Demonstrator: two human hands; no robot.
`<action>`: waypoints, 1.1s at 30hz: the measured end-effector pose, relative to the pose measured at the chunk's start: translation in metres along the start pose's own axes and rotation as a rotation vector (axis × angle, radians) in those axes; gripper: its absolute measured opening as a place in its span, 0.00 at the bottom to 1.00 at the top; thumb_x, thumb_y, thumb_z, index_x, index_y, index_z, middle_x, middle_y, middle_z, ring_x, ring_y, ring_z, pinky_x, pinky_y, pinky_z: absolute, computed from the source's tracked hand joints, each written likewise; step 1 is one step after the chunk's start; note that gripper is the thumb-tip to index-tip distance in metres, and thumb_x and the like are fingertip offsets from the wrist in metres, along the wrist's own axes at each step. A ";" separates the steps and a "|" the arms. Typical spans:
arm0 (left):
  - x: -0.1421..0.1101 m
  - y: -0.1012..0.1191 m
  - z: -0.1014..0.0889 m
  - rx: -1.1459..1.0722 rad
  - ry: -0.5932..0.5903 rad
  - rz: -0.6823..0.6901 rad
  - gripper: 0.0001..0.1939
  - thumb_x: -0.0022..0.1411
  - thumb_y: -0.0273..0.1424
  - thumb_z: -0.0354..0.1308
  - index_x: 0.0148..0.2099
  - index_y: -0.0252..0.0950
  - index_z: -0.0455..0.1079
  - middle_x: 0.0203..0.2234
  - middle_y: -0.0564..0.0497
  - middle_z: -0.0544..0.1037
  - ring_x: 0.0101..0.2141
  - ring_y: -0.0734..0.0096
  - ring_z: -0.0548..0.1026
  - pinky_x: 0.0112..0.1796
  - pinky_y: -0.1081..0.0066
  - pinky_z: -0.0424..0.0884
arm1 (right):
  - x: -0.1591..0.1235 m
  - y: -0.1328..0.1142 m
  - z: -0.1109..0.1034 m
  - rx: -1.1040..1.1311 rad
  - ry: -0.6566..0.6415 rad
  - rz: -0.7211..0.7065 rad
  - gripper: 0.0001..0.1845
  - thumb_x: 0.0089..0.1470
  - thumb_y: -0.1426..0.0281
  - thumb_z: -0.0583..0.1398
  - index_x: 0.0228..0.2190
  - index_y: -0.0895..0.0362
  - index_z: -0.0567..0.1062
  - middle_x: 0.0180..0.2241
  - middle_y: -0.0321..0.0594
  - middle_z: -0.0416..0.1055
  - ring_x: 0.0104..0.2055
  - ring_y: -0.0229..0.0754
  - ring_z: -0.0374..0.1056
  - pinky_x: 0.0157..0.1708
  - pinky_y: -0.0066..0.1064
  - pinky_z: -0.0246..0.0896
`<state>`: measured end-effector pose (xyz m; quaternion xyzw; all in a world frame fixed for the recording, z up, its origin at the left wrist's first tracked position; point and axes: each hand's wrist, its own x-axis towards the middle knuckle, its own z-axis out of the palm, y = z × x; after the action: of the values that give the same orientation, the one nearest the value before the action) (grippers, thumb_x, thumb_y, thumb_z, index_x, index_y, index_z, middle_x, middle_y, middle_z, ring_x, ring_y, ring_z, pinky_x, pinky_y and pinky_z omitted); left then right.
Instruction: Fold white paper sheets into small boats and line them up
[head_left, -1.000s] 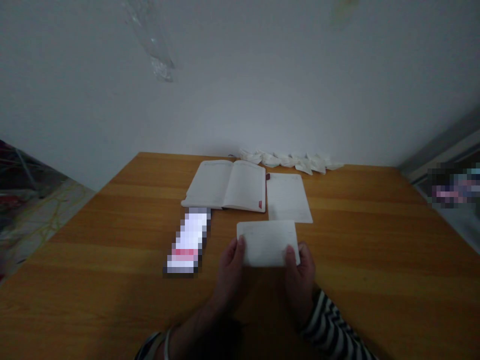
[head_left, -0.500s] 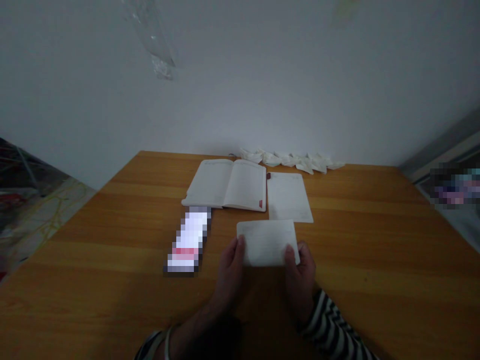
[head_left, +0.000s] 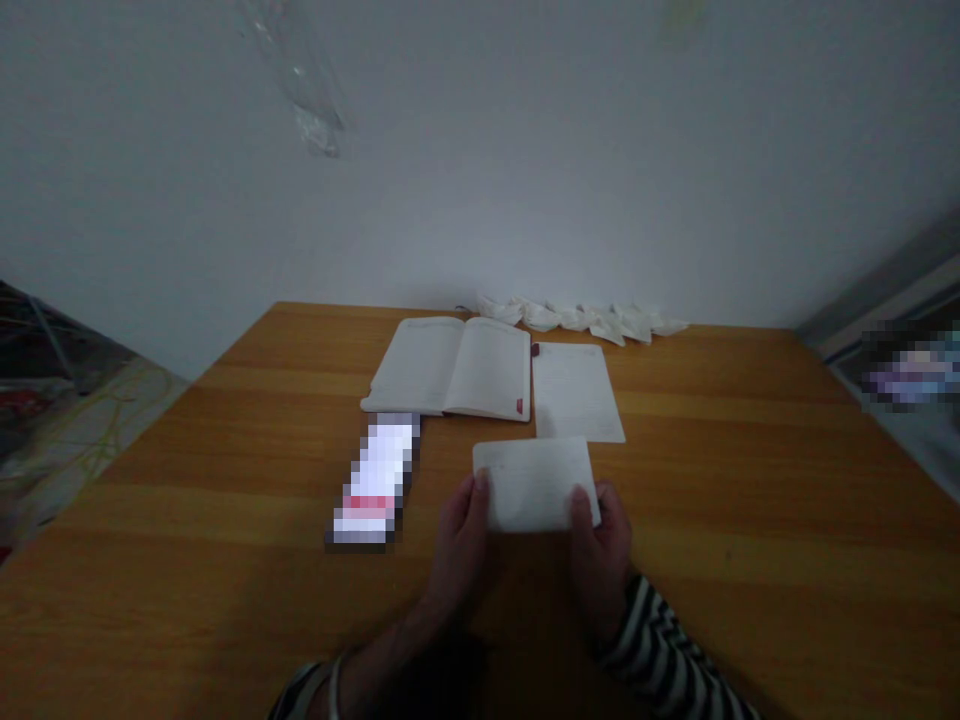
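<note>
A white sheet of paper (head_left: 534,485), wider than tall from here and faintly lined, is held up above the near part of the table. My left hand (head_left: 461,530) pinches its left edge, thumb on the front. At the right edge my right hand (head_left: 602,535) grips it the same way; the other fingers are mostly behind the paper. Beyond it an open notebook (head_left: 491,370) lies flat, with a red mark at its lower right corner. Beside the notebook rests a loose lined sheet (head_left: 576,392) with a dark red tab at its top left.
A phone (head_left: 375,480) with a bright, blurred-out screen lies left of my hands. Several crumpled white tissues (head_left: 581,318) line the back of the wooden table (head_left: 750,450), against the wall. Clear plastic (head_left: 304,90) hangs on the wall at upper left.
The view has shifted very slightly. Both hands keep the same hold on the sheet, and nothing on the table has moved.
</note>
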<state>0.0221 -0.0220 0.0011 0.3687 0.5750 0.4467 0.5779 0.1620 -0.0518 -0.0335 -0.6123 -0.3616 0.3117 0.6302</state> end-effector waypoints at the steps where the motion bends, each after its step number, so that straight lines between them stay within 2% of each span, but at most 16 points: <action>1: 0.000 0.000 0.000 0.002 0.004 0.000 0.24 0.59 0.52 0.58 0.34 0.34 0.72 0.26 0.50 0.74 0.29 0.67 0.70 0.30 0.72 0.66 | 0.000 -0.001 0.000 0.004 0.004 0.001 0.20 0.60 0.54 0.56 0.24 0.54 0.62 0.22 0.30 0.59 0.25 0.37 0.55 0.24 0.28 0.53; 12: 0.000 -0.004 -0.001 -0.004 0.050 -0.001 0.25 0.56 0.53 0.60 0.36 0.34 0.76 0.28 0.48 0.78 0.31 0.63 0.73 0.31 0.70 0.67 | 0.000 -0.002 0.000 -0.009 0.014 -0.005 0.19 0.60 0.56 0.57 0.24 0.54 0.62 0.21 0.29 0.58 0.25 0.37 0.55 0.25 0.28 0.53; 19: 0.003 -0.008 -0.004 -0.004 0.060 -0.032 0.26 0.56 0.53 0.60 0.40 0.34 0.76 0.31 0.47 0.78 0.34 0.62 0.74 0.33 0.70 0.68 | -0.001 -0.001 -0.005 -0.016 -0.036 -0.019 0.19 0.60 0.56 0.57 0.24 0.54 0.62 0.21 0.30 0.58 0.24 0.37 0.55 0.24 0.28 0.52; 33: 0.001 -0.005 0.000 0.025 0.055 0.010 0.24 0.57 0.53 0.60 0.36 0.35 0.76 0.28 0.49 0.76 0.31 0.65 0.71 0.32 0.71 0.67 | -0.001 -0.002 -0.004 -0.025 -0.014 -0.015 0.19 0.61 0.55 0.56 0.24 0.53 0.62 0.22 0.30 0.58 0.24 0.38 0.55 0.24 0.29 0.52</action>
<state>0.0224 -0.0230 -0.0034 0.3664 0.5945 0.4523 0.5548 0.1651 -0.0550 -0.0313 -0.6152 -0.3746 0.3066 0.6222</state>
